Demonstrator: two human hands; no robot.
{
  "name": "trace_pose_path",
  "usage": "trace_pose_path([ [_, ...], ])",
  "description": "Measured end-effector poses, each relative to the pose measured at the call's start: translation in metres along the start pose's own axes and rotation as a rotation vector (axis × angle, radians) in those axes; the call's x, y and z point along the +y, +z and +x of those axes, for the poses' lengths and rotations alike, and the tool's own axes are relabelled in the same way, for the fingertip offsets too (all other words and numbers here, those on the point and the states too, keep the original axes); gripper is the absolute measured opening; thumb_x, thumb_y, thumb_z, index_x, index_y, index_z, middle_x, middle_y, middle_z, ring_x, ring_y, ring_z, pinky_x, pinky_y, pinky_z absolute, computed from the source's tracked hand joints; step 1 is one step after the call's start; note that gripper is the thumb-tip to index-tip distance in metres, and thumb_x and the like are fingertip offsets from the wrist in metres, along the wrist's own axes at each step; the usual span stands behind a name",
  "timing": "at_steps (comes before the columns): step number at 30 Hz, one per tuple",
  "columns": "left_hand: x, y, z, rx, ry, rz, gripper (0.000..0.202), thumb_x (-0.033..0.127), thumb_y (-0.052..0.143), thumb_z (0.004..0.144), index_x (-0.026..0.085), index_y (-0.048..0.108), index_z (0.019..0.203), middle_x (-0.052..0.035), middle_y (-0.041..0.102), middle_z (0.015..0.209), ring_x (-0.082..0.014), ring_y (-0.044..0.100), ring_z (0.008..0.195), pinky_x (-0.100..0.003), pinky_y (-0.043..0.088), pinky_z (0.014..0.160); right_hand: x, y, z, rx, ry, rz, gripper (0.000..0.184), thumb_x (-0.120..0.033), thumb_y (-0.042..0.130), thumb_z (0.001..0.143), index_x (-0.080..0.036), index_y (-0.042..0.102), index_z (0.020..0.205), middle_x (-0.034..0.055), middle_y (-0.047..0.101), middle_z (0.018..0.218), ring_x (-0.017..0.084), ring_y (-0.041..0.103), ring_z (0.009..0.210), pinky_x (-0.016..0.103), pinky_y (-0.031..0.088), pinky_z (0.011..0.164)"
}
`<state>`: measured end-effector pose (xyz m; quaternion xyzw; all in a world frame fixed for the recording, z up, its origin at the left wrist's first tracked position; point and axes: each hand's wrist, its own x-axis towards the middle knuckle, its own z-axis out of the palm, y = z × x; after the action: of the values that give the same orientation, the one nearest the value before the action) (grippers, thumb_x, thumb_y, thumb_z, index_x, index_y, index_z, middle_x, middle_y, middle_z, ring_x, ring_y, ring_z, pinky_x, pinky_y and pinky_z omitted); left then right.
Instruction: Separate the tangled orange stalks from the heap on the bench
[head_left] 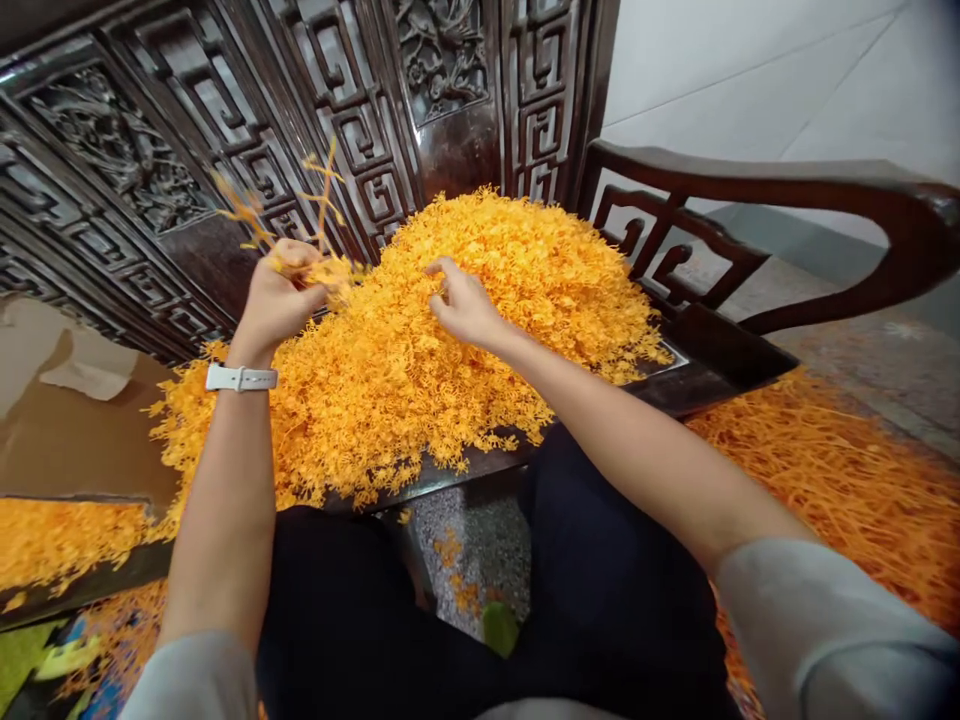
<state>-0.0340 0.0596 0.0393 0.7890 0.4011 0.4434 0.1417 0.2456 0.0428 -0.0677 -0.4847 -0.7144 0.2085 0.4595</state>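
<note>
A large heap of small orange plastic flower pieces [390,370] covers the dark wooden bench seat. Above the heap's left part, my left hand [283,290] is closed on several orange plastic sprigs [327,195], their thin branched stems sticking up past the fingers. Some of them are blurred by motion. A white watch strap [241,378] circles that wrist. My right hand [466,302] hovers over the middle of the heap, thumb and forefinger apart. I see nothing between those fingers, though the other fingertips are partly hidden.
Behind the heap rises a carved wooden backrest [457,140], with a curved armrest [780,180] at the right. A cardboard box [82,430] stands left. Long orange strands [847,460] lie in a mass on the right. A green object [500,628] shows between my legs.
</note>
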Motion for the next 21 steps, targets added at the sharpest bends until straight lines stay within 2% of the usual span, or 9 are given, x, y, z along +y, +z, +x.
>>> trace_pose_path([
  [3,-0.010,-0.006,0.001,0.176,-0.071,-0.084,0.045,0.055,0.091,0.074,0.022,0.061,0.076,-0.0022,0.056,0.080,-0.0137,0.049,0.070,-0.033,0.039,0.068,0.008,-0.004,0.002,0.051,0.049,-0.047,0.029,-0.018,0.050,0.098,-0.019,0.059,0.126,0.0007,0.051,0.070,0.022,0.052,0.071,0.040,0.044,0.077],
  [5,-0.011,-0.003,0.001,0.206,-0.149,-0.137,0.048,0.063,0.088,0.076,0.023,0.061,0.075,-0.0024,0.055,0.077,-0.0147,0.046,0.067,-0.033,0.035,0.063,0.005,-0.004,0.003,0.074,0.085,-0.010,0.027,-0.026,0.049,0.103,-0.019,0.058,0.127,0.0023,0.055,0.075,0.022,0.054,0.072,0.041,0.047,0.078],
  [8,-0.006,0.005,0.001,0.219,-0.253,-0.245,0.059,0.078,0.083,0.073,0.024,0.059,0.076,-0.0029,0.053,0.076,-0.0148,0.044,0.065,-0.032,0.026,0.057,-0.002,-0.004,0.003,0.116,0.041,-0.006,0.035,-0.028,0.053,0.102,-0.018,0.055,0.135,0.0099,0.064,0.102,0.024,0.062,0.089,0.045,0.052,0.090],
  [11,0.001,0.005,0.005,0.210,-0.271,-0.362,0.069,0.085,0.078,0.076,0.021,0.051,0.082,0.0001,0.046,0.079,-0.0094,0.040,0.067,-0.029,0.026,0.061,0.000,-0.001,0.003,0.142,-0.026,-0.083,0.044,-0.018,0.057,0.096,-0.017,0.055,0.139,0.0170,0.058,0.130,0.030,0.062,0.118,0.052,0.051,0.107],
  [14,0.001,-0.011,0.012,0.208,-0.255,-0.459,0.078,0.091,0.067,0.083,0.020,0.033,0.083,0.0035,0.029,0.080,-0.0041,0.030,0.067,-0.028,0.021,0.068,0.012,0.003,0.003,0.076,-0.047,-0.148,0.046,-0.011,0.057,0.090,-0.014,0.060,0.136,0.0187,0.056,0.129,0.035,0.060,0.125,0.058,0.050,0.112],
  [16,-0.006,-0.031,0.018,0.291,-0.187,-0.463,0.096,0.106,0.055,0.071,0.020,0.013,0.081,0.0023,0.014,0.083,-0.0041,0.023,0.068,-0.030,0.014,0.069,0.019,0.006,0.002,0.035,-0.054,-0.177,0.045,-0.009,0.057,0.086,-0.014,0.062,0.130,0.0182,0.058,0.123,0.037,0.061,0.123,0.062,0.051,0.111],
  [18,-0.015,-0.051,0.022,0.389,-0.100,-0.425,0.114,0.117,0.043,0.051,0.020,-0.005,0.088,-0.0003,0.003,0.091,-0.0040,0.020,0.070,-0.032,0.010,0.071,0.024,0.009,0.002,0.011,-0.049,-0.191,0.043,-0.008,0.058,0.084,-0.015,0.063,0.126,0.0178,0.058,0.120,0.038,0.060,0.122,0.064,0.052,0.109],
  [19,-0.020,-0.061,0.023,0.424,-0.064,-0.402,0.120,0.119,0.039,0.044,0.021,-0.009,0.094,-0.0011,0.001,0.095,-0.0035,0.021,0.071,-0.033,0.009,0.071,0.025,0.010,0.002,0.009,-0.041,-0.190,0.042,-0.009,0.058,0.085,-0.016,0.063,0.126,0.0177,0.058,0.120,0.039,0.060,0.123,0.064,0.051,0.109],
  [21,-0.026,-0.074,0.021,0.447,-0.031,-0.374,0.123,0.119,0.039,0.041,0.022,-0.011,0.098,-0.0013,0.001,0.096,-0.0026,0.026,0.074,-0.032,0.011,0.072,0.024,0.011,0.002,0.022,-0.026,-0.175,0.041,-0.012,0.061,0.087,-0.016,0.061,0.128,0.0179,0.055,0.125,0.040,0.057,0.127,0.066,0.048,0.112],
])
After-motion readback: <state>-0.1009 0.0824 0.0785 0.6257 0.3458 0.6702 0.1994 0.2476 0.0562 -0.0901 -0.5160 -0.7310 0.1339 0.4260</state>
